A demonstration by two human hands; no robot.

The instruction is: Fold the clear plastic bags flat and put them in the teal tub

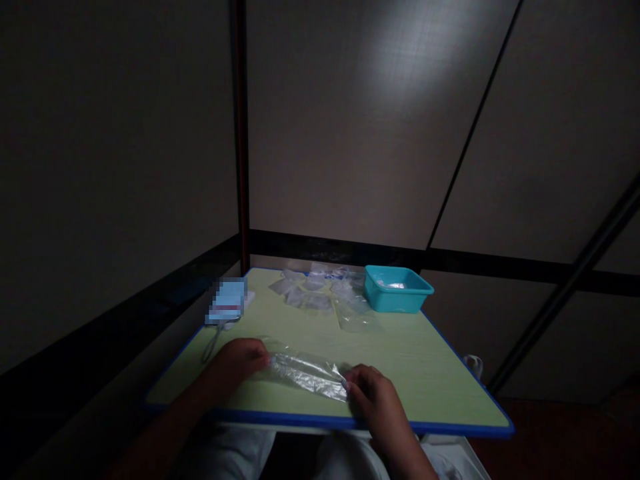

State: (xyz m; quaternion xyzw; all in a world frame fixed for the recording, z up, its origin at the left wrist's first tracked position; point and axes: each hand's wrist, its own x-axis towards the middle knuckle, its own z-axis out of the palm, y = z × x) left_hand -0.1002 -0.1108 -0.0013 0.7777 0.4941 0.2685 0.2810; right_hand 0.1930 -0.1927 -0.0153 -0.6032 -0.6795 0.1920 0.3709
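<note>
A clear plastic bag is stretched between my two hands, low over the front part of the table. My left hand pinches its left end, fingers closed. At the other end, my right hand grips the plastic between thumb and fingers. The bag looks shiny and creased, and I cannot make out whether anything is inside it. Beyond it, another clear plastic bag lies flat on the table, near several small whitish translucent packets.
A turquoise plastic basket stands at the table's back right, with something clear inside. A phone with a blurred screen and a strap lies at the left edge. The yellow-green table has a blue rim; dark wall panels stand behind.
</note>
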